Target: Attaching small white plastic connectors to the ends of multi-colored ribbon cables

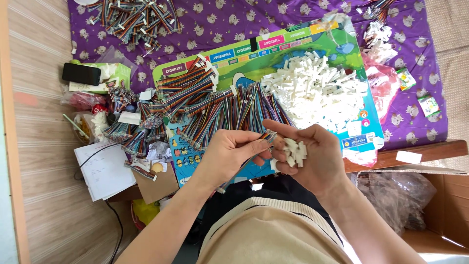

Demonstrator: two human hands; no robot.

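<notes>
At the centre of the frame, slightly below the middle, a thin ribbon of multicoloured wires (254, 146) is pinched in the grip of the left hand (229, 154), between thumb and fingers, its end with a small connector pointing right toward the other hand. The right hand (312, 156) is cupped palm-up just beside it, and a small heap of white plastic connector housings (294, 151) is held in its palm; the fingertips of that hand are touching the ribbon's end. Just above both hands, a row of loose rainbow wire ribbons (229, 110) is spread across a colourful printed board (298, 41). To the upper right of the hands, on the same board, a large pile of white housings (312, 88) is heaped. A purple patterned cloth (234, 19) is seen beneath the board, with more wire bundles (134, 17) at the upper left of the frame. At the left, a green box (115, 76) with a black phone (80, 73) on it is seen, and a white paper sheet (102, 171) below. At the lower right, a cardboard box (439, 205) stands open.
</notes>
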